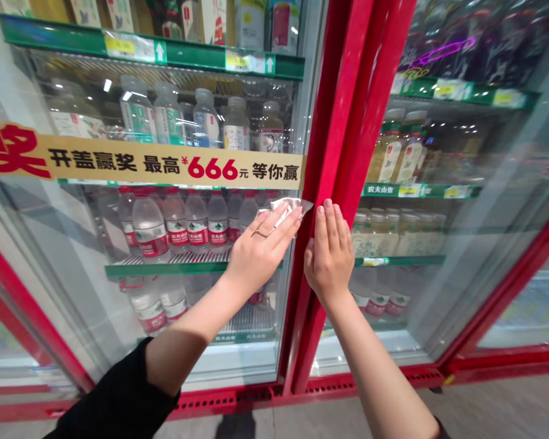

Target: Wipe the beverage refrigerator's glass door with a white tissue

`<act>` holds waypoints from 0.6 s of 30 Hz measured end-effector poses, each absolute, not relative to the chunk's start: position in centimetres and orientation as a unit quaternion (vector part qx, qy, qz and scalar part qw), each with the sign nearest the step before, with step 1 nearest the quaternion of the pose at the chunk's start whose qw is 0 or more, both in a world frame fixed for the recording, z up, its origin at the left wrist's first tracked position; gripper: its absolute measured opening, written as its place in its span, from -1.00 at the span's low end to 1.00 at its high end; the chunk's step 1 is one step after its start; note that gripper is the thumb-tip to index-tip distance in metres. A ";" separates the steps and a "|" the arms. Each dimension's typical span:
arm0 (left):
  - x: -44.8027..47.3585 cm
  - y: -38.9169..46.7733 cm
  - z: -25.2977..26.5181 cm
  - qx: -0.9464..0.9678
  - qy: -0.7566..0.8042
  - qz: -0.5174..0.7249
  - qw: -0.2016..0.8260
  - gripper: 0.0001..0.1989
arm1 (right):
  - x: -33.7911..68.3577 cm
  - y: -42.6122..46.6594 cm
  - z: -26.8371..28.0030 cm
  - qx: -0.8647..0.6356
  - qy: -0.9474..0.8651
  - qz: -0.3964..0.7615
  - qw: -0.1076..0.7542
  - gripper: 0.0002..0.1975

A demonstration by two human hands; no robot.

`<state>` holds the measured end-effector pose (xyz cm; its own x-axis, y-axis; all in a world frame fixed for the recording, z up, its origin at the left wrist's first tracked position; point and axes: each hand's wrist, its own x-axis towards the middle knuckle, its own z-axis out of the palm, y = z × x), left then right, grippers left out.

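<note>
My left hand [264, 241] presses a crumpled white tissue [287, 203] against the glass door [165, 183] of a red-framed drinks fridge, just below a yellow promotional strip [174, 163]. Its fingers point up and to the right, with a ring on one of them, and the tissue pokes out beyond the fingertips. My right hand [331, 256] lies on the red door frame [336, 164] between two glass doors. Its fingers are straight and side by side, holding nothing. Part of the tissue is hidden under my left fingers.
Behind the left glass, red-labelled water bottles [194, 222] and other drinks fill green-edged shelves. More bottles [400, 146] stand behind the right glass door [462, 244]. A grey floor [507, 402] runs along the fridge's red base, and further red-framed units flank both sides.
</note>
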<state>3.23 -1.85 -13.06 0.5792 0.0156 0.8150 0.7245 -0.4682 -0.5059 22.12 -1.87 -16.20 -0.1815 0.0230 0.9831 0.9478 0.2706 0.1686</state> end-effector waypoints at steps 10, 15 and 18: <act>6.1 -1.8 -12.1 -0.689 -0.311 -0.458 0.468 -0.51 | 21.9 -1.7 -16.1 -0.368 -0.622 -0.451 0.524 -0.19; 3.7 -2.8 -14.8 -0.733 -0.241 -0.376 0.514 -0.65 | 22.1 -1.8 -16.0 -0.362 -0.624 -0.451 0.525 -0.19; 1.1 -3.2 -14.6 -0.730 -0.277 -0.357 0.513 -0.50 | 22.2 -1.8 -16.1 -0.361 -0.633 -0.447 0.519 -0.19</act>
<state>1.12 -3.23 -14.59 0.5916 0.0390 0.8053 0.7706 -0.3208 -0.5507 22.16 -1.83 -16.08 -0.2002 -0.0070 0.9797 0.9208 0.3401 0.1906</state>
